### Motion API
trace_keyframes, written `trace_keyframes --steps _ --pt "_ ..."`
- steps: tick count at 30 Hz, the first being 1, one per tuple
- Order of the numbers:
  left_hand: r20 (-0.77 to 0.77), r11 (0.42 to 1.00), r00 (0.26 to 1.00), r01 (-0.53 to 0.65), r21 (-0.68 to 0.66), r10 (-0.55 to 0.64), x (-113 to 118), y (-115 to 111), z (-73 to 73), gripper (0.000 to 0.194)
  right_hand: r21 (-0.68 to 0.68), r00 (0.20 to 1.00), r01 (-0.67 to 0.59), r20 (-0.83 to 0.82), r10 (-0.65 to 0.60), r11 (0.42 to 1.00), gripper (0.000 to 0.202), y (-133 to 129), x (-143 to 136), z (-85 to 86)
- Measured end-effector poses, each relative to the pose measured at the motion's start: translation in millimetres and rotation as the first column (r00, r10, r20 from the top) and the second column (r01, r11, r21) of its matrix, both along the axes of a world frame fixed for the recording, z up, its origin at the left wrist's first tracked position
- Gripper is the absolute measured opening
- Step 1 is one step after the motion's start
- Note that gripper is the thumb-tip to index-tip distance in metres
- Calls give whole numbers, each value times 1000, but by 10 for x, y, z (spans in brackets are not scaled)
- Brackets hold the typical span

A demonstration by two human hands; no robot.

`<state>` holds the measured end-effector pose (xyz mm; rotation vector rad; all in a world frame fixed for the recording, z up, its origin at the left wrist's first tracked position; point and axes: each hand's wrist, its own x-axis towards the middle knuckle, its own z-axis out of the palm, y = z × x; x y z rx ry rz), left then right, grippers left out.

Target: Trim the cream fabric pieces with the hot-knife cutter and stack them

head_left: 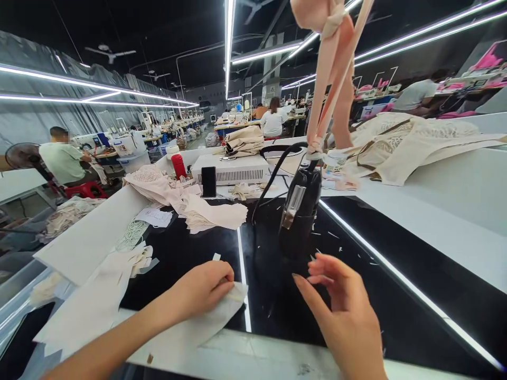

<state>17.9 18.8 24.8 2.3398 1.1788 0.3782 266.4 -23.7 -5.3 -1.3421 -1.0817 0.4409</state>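
Pinched at its upper edge, a white fabric piece (206,330) lies over the table's front edge, with my left hand (212,287) closed on it. My right hand (340,306) is raised over the glossy black tabletop (396,301), thumb and fingers apart, nothing visible between them. Just beyond my right hand stands a black cutting machine (300,211) with a silver plate, its top tied to hanging beige fabric strips (332,79). Further left lies a pale pink fabric stack (216,212).
White layered pieces (95,295) and pale green cord (132,236) lie left. A phone (208,181) leans on a white box (233,170) near a red bottle (178,166). Beige fabric (415,140) is piled back right. A black cable (273,177) loops beside the machine. People sit at distant tables.
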Motion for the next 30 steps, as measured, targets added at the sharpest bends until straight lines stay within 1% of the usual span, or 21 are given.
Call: trace_keyframes --steps 1,2,3,5,7,9,10,12,14,16,18,20,22,26,30 --pt "58 997 997 -40 -61 44 -4 7 52 11 -51 996 -87 -18 87 995 48 -56 -16 -37" --pt "122 992 989 -66 -111 79 -2 15 97 13 -105 979 -201 -36 199 974 46 -92 -51 -58" --pt "189 986 977 -75 -150 103 6 26 135 14 -158 948 -318 -61 312 935 47 -107 -103 -64" --pt "313 977 941 -65 -203 128 33 49 194 14 -218 857 -515 -129 498 829 53 -80 -242 -42" --pt "394 968 906 -56 -245 152 55 66 248 15 -230 758 -652 -199 621 722 54 -7 -389 1" --pt "440 957 879 -56 -285 182 48 65 313 18 -227 672 -741 -259 694 633 54 74 -500 45" --pt "456 949 866 -62 -309 205 30 56 347 22 -223 637 -771 -290 714 597 55 109 -533 66" --pt "479 922 836 -77 -381 268 -29 26 403 30 -214 595 -803 -351 723 556 55 161 -555 111" --pt "492 877 799 -87 -472 344 -103 -11 421 40 -216 558 -828 -398 728 517 52 191 -541 163" --pt "500 814 754 -78 -576 426 -169 -44 391 51 -234 534 -845 -422 733 481 52 205 -527 217" --pt "495 743 715 -51 -668 494 -216 -68 327 62 -238 503 -864 -432 749 444 54 209 -535 259" --pt "480 690 699 -27 -723 531 -245 -85 257 69 -239 482 -876 -436 760 418 54 208 -566 285" --pt "476 673 692 -20 -739 543 -265 -94 204 69 -248 467 -884 -449 762 396 52 211 -608 300" --pt "493 676 653 -41 -735 575 -321 -86 159 63 -292 460 -886 -447 767 362 53 256 -674 317" --pt "504 686 621 -75 -724 600 -412 -62 142 61 -327 491 -867 -422 762 377 53 355 -704 298"
